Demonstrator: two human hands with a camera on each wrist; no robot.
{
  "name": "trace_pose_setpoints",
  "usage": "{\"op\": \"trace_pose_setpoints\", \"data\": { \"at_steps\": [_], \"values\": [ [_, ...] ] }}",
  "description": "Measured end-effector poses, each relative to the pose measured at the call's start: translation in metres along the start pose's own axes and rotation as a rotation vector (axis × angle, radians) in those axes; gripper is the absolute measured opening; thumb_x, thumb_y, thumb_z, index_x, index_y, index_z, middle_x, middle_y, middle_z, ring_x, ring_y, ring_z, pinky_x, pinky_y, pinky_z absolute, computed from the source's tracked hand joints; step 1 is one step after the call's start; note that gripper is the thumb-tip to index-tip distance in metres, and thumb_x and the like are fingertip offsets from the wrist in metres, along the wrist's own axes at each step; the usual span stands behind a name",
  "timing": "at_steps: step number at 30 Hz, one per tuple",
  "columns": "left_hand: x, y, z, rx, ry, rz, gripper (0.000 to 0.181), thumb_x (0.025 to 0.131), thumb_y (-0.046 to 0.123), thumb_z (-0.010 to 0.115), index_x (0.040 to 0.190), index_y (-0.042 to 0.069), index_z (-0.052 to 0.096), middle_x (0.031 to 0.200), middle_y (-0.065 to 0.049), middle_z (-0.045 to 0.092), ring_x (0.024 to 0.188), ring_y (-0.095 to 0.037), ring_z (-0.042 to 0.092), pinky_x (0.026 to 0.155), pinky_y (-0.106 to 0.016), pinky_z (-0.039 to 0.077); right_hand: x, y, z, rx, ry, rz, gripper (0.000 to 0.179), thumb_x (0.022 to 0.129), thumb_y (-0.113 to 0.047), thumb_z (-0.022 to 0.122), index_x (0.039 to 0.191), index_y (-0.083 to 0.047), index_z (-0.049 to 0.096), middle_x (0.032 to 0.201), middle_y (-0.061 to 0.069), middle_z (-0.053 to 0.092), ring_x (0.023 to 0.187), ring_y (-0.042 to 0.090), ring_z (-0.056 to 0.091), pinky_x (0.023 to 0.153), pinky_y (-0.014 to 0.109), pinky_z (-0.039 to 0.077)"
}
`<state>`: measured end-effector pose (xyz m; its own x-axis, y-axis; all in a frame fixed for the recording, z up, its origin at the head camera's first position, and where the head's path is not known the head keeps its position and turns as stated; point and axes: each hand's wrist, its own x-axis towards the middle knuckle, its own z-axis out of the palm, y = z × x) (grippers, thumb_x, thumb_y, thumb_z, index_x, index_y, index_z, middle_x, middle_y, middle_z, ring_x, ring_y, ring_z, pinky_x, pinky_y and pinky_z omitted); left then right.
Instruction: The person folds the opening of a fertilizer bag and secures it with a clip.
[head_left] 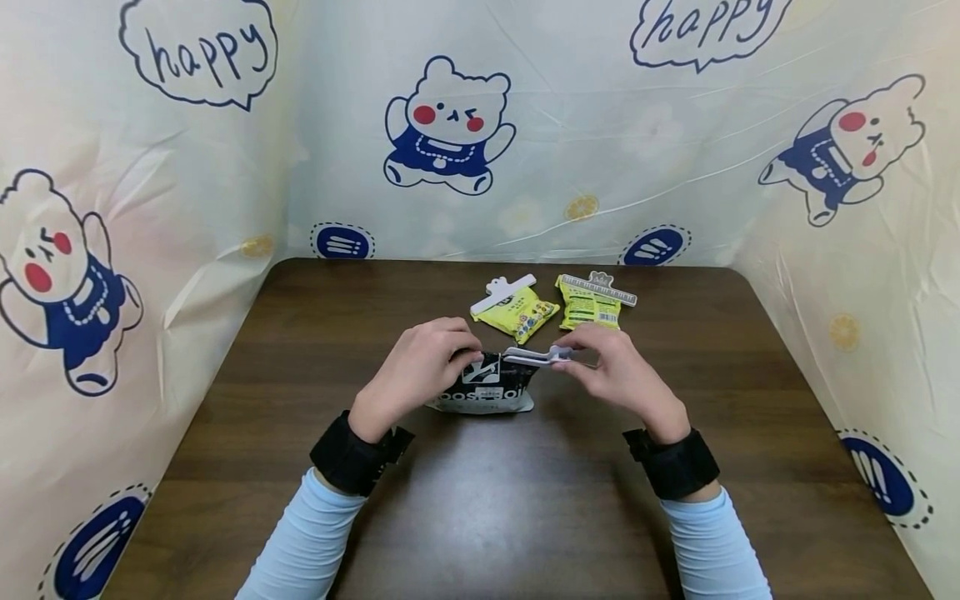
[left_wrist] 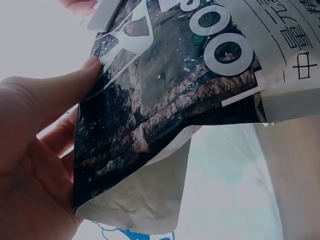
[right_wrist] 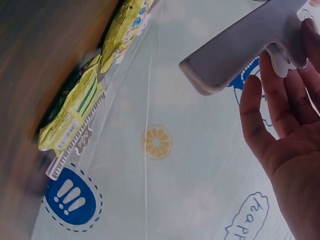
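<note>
A black-and-white printed bag (head_left: 487, 398) stands on the table in front of me. My left hand (head_left: 422, 367) pinches its top edge at the left, thumb on the near face, as the left wrist view shows with the bag's dark side (left_wrist: 145, 95). My right hand (head_left: 617, 373) grips a pale sealing clip (head_left: 534, 357) by its handle end, thumb and fingers around it. The clip's long bar reaches the right part of the bag's top edge. In the right wrist view the clip (right_wrist: 245, 47) juts out from the fingertips.
Behind the bag lie two yellow snack packets, the left one (head_left: 519, 314) under a white clip (head_left: 504, 293), the right one (head_left: 589, 308) under a ruler-marked clip (head_left: 597, 289). A printed curtain (head_left: 570, 150) closes off the table's back and sides.
</note>
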<state>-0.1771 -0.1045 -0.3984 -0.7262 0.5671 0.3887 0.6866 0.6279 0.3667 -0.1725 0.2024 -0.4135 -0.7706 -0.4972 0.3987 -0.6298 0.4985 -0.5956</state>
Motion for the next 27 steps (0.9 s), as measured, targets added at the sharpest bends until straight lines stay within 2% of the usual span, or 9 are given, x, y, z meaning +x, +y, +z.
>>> {"op": "trace_pose_setpoints", "data": {
  "at_steps": [7,15,23,27],
  "values": [
    [0.001,0.002,0.002,0.012,0.029,0.017,0.004,0.094,0.01,0.078,0.094,0.012,0.081,0.088,0.0,0.072,0.081,-0.016,0.066,0.067,-0.038,0.058,0.0,0.002,0.0,-0.029,0.017,-0.044,0.021,0.085,-0.001,0.084,0.104,-0.005,0.077,0.095,0.01,0.077,0.089,0.025,0.07,0.065,0.045,0.058],
    [0.001,0.002,0.002,0.009,0.029,0.013,0.004,0.094,0.01,0.078,0.094,0.012,0.082,0.089,-0.001,0.074,0.083,-0.017,0.067,0.069,-0.039,0.059,0.005,0.0,0.005,-0.011,0.01,-0.054,0.02,0.086,-0.002,0.085,0.104,-0.004,0.077,0.093,0.009,0.076,0.088,0.029,0.069,0.069,0.049,0.059],
    [-0.001,0.002,0.003,0.021,0.029,0.003,0.004,0.095,0.011,0.078,0.094,0.013,0.081,0.089,0.0,0.073,0.083,-0.017,0.067,0.069,-0.039,0.059,0.009,-0.005,0.01,-0.022,0.004,-0.051,0.023,0.085,-0.004,0.086,0.106,-0.004,0.078,0.092,0.008,0.076,0.088,0.027,0.069,0.075,0.052,0.06],
    [0.0,0.002,0.002,0.033,0.02,-0.005,0.004,0.094,0.012,0.078,0.094,0.013,0.082,0.091,-0.001,0.073,0.085,-0.018,0.067,0.07,-0.039,0.059,0.009,-0.007,0.01,-0.028,0.003,-0.03,0.026,0.084,-0.005,0.086,0.109,-0.005,0.077,0.093,0.007,0.076,0.089,0.024,0.067,0.076,0.049,0.06]
  ]
}}
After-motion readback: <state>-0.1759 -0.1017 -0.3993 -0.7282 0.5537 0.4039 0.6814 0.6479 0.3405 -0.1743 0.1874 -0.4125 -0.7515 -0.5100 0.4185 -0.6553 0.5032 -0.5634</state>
